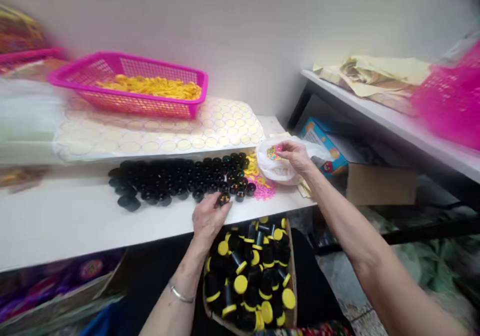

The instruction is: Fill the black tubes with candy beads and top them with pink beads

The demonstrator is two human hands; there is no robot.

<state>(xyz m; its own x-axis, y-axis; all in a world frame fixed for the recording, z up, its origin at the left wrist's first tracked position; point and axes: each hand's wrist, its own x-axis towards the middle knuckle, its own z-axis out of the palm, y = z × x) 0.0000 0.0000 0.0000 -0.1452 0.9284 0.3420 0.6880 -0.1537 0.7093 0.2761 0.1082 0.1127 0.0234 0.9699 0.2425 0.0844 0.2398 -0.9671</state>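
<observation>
With its fingers around a small black jar (224,199), my left hand (210,218) rests at the front of the white table. Small colourful bits show inside that jar. Many more black jars (180,176) stand in rows behind and to the left. My right hand (295,155) is pinched over a white plastic bag (268,168) that holds tiny multicoloured pieces (273,153). Something pink shows at its fingertips, too small to name. Between the jars and the bag lie yellow rings (252,166) and a pile of pink pieces (263,190).
Below the table edge, a box (294,276) holds black jars with yellow lids. A pink basket (198,93) of yellow pieces sits on a sheet of round stickers (225,126). At right are a shelf (390,118), a blue box (315,131) and a pink bag (453,96).
</observation>
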